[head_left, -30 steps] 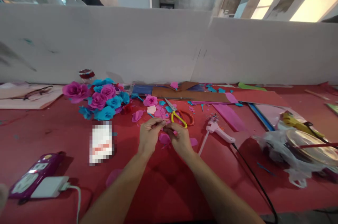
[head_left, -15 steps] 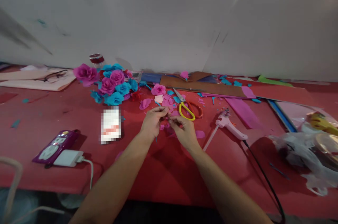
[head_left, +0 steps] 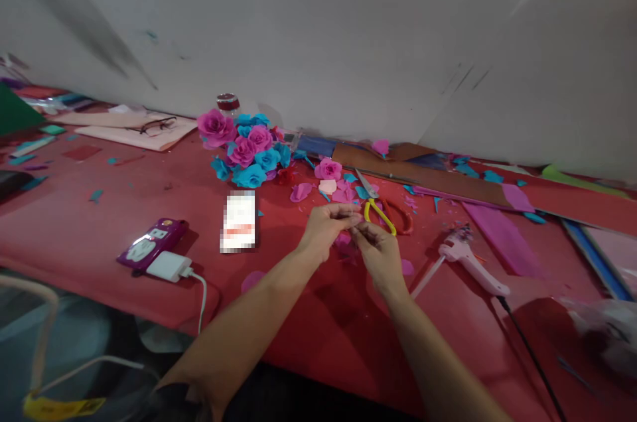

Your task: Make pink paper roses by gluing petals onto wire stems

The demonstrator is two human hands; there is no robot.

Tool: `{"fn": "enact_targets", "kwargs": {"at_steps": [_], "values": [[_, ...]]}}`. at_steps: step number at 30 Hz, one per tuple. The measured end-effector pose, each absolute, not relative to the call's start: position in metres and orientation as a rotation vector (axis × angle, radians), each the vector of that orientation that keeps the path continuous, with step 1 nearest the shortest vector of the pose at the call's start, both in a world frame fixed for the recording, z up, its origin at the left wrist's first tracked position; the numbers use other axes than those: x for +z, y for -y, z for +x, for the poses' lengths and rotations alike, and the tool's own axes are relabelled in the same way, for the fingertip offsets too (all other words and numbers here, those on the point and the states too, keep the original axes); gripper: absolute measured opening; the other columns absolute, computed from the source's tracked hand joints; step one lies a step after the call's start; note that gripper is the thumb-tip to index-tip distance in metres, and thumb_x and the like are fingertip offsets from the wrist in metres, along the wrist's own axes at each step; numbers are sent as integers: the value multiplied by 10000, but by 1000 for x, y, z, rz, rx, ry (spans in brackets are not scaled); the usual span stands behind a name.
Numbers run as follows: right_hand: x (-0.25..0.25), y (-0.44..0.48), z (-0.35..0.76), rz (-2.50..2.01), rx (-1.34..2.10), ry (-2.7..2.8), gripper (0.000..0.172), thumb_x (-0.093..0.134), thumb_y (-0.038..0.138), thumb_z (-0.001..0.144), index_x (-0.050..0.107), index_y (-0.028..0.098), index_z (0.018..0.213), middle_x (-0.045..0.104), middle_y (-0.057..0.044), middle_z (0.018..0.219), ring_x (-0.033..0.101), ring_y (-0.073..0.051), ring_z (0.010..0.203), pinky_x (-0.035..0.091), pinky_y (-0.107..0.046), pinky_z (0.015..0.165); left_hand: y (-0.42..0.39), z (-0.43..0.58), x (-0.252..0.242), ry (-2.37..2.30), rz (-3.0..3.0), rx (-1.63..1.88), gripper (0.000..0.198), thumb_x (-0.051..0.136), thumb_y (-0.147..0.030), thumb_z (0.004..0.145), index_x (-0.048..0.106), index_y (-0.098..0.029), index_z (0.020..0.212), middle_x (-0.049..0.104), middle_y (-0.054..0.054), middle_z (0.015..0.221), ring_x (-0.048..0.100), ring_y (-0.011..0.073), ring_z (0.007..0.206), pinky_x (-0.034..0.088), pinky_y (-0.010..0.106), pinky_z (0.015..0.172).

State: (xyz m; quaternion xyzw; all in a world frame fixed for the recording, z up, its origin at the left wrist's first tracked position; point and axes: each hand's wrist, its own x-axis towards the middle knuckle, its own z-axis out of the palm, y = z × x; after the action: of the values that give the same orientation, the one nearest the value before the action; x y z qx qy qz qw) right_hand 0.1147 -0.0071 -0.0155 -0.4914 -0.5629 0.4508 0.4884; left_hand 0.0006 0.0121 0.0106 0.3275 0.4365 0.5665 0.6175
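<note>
Left hand [head_left: 321, 231] and right hand [head_left: 384, 255] pinch (scissors [head_left: 371, 192] nearby).

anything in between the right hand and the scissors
Nothing visible: the scissors lie just beyond the right hand, their yellow handle nearest its fingers. The left hand is off to the left, not across that gap.

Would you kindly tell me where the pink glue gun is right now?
In the head view, the pink glue gun lies on the red table to the right of the right hand, with the scissors to its left.
</note>
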Motion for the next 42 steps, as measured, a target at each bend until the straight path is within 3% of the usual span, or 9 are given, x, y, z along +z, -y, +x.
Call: {"fn": "enact_targets", "kwargs": {"at_steps": [6,11,18,24,30,42], "values": [[-13,10,112,-1205,1151,1380,218,605,377,761,619,165,713,549,14,600,481,-130,567,362,-257,561,-18,-6,9,-1072,654,1299,165,794,-62,526,726,-135,657,680,46,645,609,106,625,473,250,675],[-10,12,110,-1144,1279,1297,216,623,373,760,605,174,677,539,28,573,475,-116,551,376,-255,570,-24,-13,4,-1040,593,1216,183,779,-29,537,724,-124,684,656,26,602,519,46,472,413,190,510],[-10,11,112,-1041,1410,1240,172,617,348,780,657,181,780,554,32,556,483,-113,532,400,-260,584,-27,-15,4,-943,435,1184,168,704,13,605,694,-127,696,640,25,580,558,84,488,456,221,523],[-14,11,111,-1155,1251,1293,223,685,365,718,689,171,829,647,-9,657,572,-145,600,467,-291,632,-23,-13,5,-950,426,1221,156,798,-115,582,663,-125,659,629,22,606,519,51,485,335,170,444],[-12,12,110,-1120,1312,1274,220,696,367,698,691,170,796,619,9,577,540,-126,523,444,-262,549,-20,-11,5,-1008,435,1244,190,820,-202,563,662,-143,649,627,24,582,571,87,529,331,182,463],[-13,14,109,-1204,1191,1343,205,653,329,717,690,163,832,635,3,591,537,-131,512,427,-262,539,-20,-7,5,-996,443,1275,166,794,-213,603,649,-132,598,598,17,541,506,65,476,310,185,457]]}}
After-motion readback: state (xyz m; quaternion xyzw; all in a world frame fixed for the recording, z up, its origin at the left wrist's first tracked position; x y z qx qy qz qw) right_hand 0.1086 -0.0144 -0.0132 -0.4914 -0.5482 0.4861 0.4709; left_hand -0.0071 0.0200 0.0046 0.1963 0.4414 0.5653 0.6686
